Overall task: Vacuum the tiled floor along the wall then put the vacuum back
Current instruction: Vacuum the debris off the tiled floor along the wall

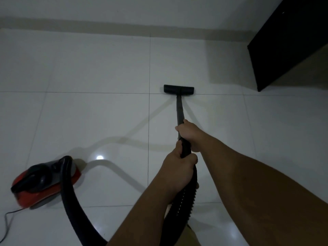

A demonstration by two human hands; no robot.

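Observation:
A black vacuum wand (pixel 179 110) runs from my hands down to a flat black floor nozzle (pixel 178 89) resting on the white tiled floor (pixel 99 68), about one tile short of the wall. My right hand (pixel 190 134) grips the wand higher up. Just behind it, my left hand (pixel 179 170) is closed around the handle end where the ribbed black hose (pixel 182 201) begins. The hose loops down and left to the red and black vacuum body (pixel 44 181) on the floor at lower left.
A beige skirting strip (pixel 106 26) marks the base of the wall at the top. A dark cabinet (pixel 287 45) stands at the upper right, close to the nozzle's right side. A thin power cord (pixel 7 221) trails from the vacuum body at the bottom left.

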